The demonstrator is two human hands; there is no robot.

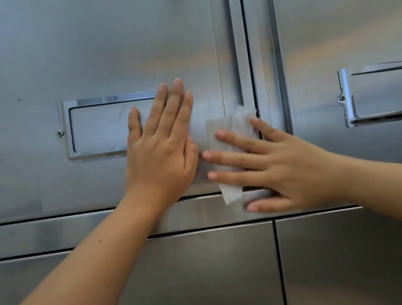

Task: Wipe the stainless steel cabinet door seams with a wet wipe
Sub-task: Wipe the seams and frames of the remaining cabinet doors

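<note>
Looking through the head camera, close up, at a bank of stainless steel cabinet doors, with a person reaching up with both bare hands.

The left hand (159, 145) lies flat on the upper left door (73, 53), fingers straight and close together. Its fingertips overlap the right end of a chrome-framed recess (111, 125) set into that door. It holds nothing. Judging by its position, it braces the door so the panel does not give under pressure.

Just beside it, the right hand (275, 164) is spread wide with straight fingers, pressing a folded white wet wipe (221, 128) against the right edge of the same door. The wipe is pinned flat rather than gripped. Its upper corner reaches the dark vertical seam (246, 39) between the two upper doors. Its lower end hangs past the door's bottom edge onto the horizontal steel rail (75, 230). The flat hand probably spreads pressure so the damp wipe follows the groove. The index finger (267, 128) lies nearest the seam, and the thumb (264, 207) rests low on the rail. Slight blur on this hand suggests movement.

The upper right door (345, 24) carries a matching recess (387, 91). Below the rail, two lower doors (163, 290) meet at another seam (281, 271), untouched by either hand.
</note>
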